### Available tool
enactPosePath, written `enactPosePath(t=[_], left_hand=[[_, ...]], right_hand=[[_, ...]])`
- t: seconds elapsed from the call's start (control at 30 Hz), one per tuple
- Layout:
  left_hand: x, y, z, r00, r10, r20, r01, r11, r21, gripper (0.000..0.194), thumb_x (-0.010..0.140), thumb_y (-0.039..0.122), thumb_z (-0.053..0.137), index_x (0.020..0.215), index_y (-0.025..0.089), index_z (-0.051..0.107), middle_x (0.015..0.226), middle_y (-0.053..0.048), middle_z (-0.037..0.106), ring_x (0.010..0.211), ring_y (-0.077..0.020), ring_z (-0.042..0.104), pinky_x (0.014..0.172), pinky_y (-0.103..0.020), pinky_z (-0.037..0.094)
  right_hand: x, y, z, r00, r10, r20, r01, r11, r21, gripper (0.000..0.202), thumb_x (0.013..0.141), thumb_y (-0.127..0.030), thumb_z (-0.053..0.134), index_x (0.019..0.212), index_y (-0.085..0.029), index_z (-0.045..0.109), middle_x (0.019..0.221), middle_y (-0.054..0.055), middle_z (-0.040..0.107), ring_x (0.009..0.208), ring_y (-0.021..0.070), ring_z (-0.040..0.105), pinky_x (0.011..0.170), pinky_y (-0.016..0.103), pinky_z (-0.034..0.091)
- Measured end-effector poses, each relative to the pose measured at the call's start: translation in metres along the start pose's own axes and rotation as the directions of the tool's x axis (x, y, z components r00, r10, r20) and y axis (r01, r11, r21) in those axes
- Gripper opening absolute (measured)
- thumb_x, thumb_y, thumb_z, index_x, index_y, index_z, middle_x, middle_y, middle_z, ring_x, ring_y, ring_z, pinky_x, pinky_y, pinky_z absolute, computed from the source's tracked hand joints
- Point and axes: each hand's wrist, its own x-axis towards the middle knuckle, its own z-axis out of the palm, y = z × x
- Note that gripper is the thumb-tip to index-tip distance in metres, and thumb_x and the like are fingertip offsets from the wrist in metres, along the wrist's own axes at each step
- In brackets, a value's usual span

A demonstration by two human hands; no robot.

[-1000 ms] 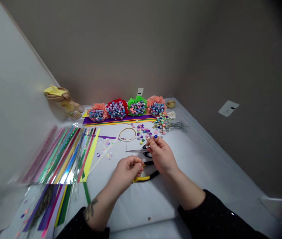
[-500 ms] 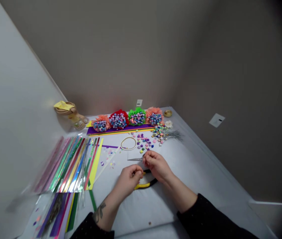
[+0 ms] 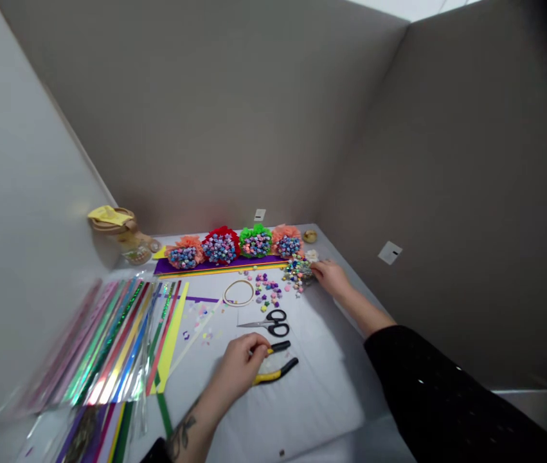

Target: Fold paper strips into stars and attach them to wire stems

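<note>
- Star-topped bunch [image 3: 298,270] is lying on the far right of the table [image 3: 312,399], at the fingertips of the right hand [image 3: 331,278]; its fingers are sitting close together, though one cannot tell whether they are gripping anything.
- Left hand [image 3: 240,365] is hovering by the pliers [image 3: 269,377], thumb and forefinger pressing together, anything between them not showing.
- Scissors [image 3: 260,324] and loose stars [image 3: 274,294] are lying beyond the pliers.
- Selecting a piece seems in hand; the next move is probably calling for gentle untangling.
</note>
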Motion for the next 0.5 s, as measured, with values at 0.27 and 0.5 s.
enactPosePath(t=[0.27,0.5], left_hand=[[0.005,-0.005,-0.008,0.996,-0.013,-0.092,0.011,1.000,-0.022,0.021,0.080,0.027,0.049,0.079,0.018,0.068,0.074,-0.004,0.067,0.069,-0.0175,0.059,0.061,-0.025,0.041],[0.003,-0.006,-0.005,0.995,0.073,-0.069,-0.071,0.997,0.038,0.023,0.082,0.027,0.048,0.079,0.020,0.069,0.077,-0.004,0.069,0.072,-0.0187,0.059,0.066,-0.026,0.043]], right_hand=[[0.008,0.033,0.015,0.972,-0.073,0.222,0.108,0.983,-0.150,0.060,0.069,-0.028,0.070,0.123,-0.007,0.054,0.127,0.021,0.055,0.116,0.0308,0.050,0.098,0.037,0.037],[0.023,0.038,0.022,0.951,-0.034,0.308,0.100,0.975,-0.200,0.060,0.065,-0.016,0.067,0.121,-0.004,0.050,0.119,0.023,0.058,0.107,0.0299,0.054,0.091,0.033,0.040]])
